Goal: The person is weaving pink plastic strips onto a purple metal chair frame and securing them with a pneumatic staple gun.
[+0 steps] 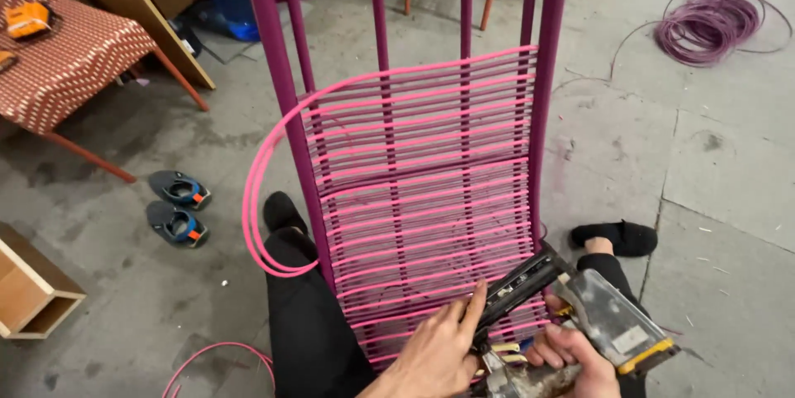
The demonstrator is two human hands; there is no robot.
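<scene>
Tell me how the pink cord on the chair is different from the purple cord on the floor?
The bright pink plastic cord is stretched in straight rows across the dark purple metal chair frame; the pale purple coiled cord lies loose in a round bundle on the concrete floor. The pink one is brighter. Both are thin, flexible cord.

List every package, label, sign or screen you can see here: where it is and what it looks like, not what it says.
Sticker: on the side of the staple gun in the right hand; small, pale, roughly rectangular.
No packages, signs or screens can be made out.
</scene>
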